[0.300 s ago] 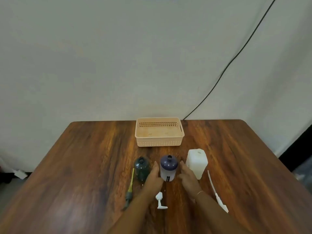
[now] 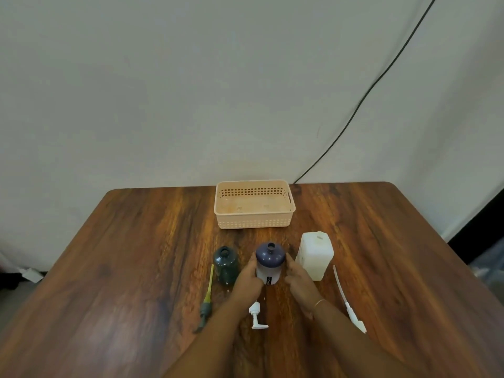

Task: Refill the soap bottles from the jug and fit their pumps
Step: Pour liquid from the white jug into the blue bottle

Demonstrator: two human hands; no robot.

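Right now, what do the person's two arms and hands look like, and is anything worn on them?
Both forearms are bare, with no sleeves and no gloves in view. The left hand shows nothing worn on it. The right hand has a thin, light-coloured bangle around the wrist. No rings or markings can be made out.

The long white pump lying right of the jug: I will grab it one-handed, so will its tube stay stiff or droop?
The long white pump has a thin, slightly curved tube, so it probably flexes. Its bulkier head end likely outweighs the tube; gripping there seems steadier.
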